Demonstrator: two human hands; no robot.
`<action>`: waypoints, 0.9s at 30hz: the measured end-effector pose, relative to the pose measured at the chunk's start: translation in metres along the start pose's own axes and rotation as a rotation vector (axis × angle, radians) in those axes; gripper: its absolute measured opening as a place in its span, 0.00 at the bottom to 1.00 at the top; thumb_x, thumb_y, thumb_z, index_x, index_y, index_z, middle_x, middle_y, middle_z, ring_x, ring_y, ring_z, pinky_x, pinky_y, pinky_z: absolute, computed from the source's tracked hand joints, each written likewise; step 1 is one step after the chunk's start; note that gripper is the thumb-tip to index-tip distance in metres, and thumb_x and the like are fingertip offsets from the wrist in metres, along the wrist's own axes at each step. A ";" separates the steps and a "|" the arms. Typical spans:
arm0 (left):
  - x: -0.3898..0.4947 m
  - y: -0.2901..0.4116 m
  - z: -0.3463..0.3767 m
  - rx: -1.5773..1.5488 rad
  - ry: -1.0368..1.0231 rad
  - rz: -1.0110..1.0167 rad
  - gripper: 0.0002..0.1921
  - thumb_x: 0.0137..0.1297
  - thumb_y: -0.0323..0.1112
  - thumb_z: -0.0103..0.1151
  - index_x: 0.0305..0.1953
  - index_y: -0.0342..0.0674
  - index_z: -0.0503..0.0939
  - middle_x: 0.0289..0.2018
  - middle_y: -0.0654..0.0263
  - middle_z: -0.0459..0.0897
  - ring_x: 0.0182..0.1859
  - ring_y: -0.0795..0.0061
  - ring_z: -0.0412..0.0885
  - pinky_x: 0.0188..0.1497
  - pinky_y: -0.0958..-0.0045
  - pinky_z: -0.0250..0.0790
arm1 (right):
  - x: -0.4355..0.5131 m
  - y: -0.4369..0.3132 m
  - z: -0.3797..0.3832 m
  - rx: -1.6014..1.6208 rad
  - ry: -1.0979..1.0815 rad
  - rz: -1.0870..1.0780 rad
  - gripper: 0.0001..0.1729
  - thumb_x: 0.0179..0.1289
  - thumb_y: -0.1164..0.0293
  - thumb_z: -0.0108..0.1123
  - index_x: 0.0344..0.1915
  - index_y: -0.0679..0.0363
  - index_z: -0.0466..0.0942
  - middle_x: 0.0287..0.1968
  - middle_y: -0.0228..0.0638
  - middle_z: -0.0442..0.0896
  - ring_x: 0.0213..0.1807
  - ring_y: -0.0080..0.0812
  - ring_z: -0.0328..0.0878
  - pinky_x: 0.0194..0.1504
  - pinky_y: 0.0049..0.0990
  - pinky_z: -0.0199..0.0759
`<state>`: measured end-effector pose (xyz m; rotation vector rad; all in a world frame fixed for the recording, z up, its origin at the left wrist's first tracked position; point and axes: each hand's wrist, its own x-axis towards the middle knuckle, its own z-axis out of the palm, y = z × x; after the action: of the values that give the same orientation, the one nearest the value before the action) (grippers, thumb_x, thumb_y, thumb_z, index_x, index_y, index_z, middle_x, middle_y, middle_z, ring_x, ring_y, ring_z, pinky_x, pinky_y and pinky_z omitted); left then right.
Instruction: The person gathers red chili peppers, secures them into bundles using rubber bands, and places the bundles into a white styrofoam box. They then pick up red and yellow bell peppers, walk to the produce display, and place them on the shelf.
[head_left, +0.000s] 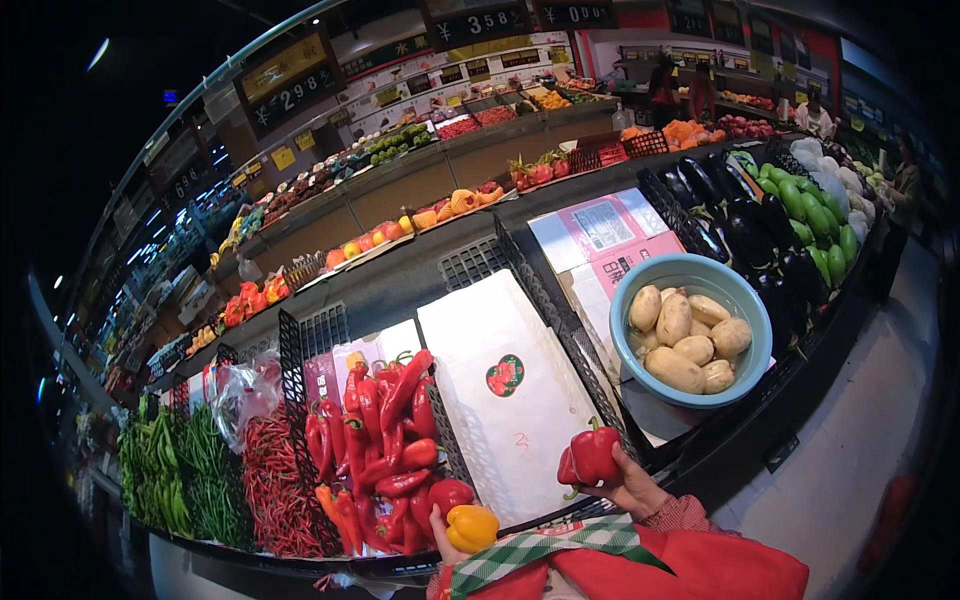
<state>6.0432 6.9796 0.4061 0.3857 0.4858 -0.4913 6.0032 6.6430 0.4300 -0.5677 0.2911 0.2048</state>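
My right hand (636, 489) grips red bell pepper (591, 456) above the near end of a white cardboard liner (502, 442). Two green stems show there, so it may be two peppers pressed together. Low in the middle, my left hand (448, 538) holds a yellow bell pepper (472, 528). A round red pepper (450, 493) rests against the yellow one; whether my left fingers hold it too is unclear. Just left of that hand lies a pile of long red peppers (390, 427). The liner bears a tomato sticker (505, 375) and a handwritten mark.
To the right, a blue basin (616, 330) holds lotus root segments (673, 319) in water. Eggplants (750, 225) and green vegetables (814, 206) lie beyond. Thin red chilies (277, 480) and green beans (214, 480) fill the left side. Black plastic dividers (570, 345) separate sections. People stand far right.
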 end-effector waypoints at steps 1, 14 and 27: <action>-0.001 -0.003 0.003 -0.018 0.034 0.004 0.39 0.56 0.72 0.60 0.51 0.38 0.76 0.44 0.59 0.82 0.51 0.55 0.80 0.57 0.54 0.76 | 0.001 0.000 -0.003 0.014 0.003 -0.019 0.48 0.61 0.42 0.67 0.72 0.54 0.59 0.69 0.41 0.68 0.69 0.42 0.68 0.63 0.56 0.71; -0.015 0.005 -0.004 -0.143 -0.015 0.079 0.37 0.62 0.67 0.58 0.54 0.35 0.78 0.46 0.55 0.85 0.49 0.53 0.84 0.56 0.52 0.76 | 0.033 0.017 -0.016 -0.055 -0.142 0.083 0.52 0.57 0.32 0.63 0.71 0.51 0.61 0.68 0.41 0.68 0.69 0.50 0.66 0.65 0.62 0.64; -0.041 0.014 -0.055 -0.143 -0.018 0.264 0.37 0.65 0.67 0.55 0.56 0.35 0.76 0.50 0.55 0.84 0.51 0.55 0.84 0.59 0.53 0.75 | 0.045 0.044 0.024 -0.171 -0.253 0.219 0.52 0.56 0.30 0.62 0.70 0.52 0.62 0.67 0.41 0.69 0.67 0.51 0.66 0.67 0.60 0.62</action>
<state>5.9999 7.0303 0.3859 0.3021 0.4421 -0.2024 6.0391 6.6974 0.4124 -0.6710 0.0892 0.5127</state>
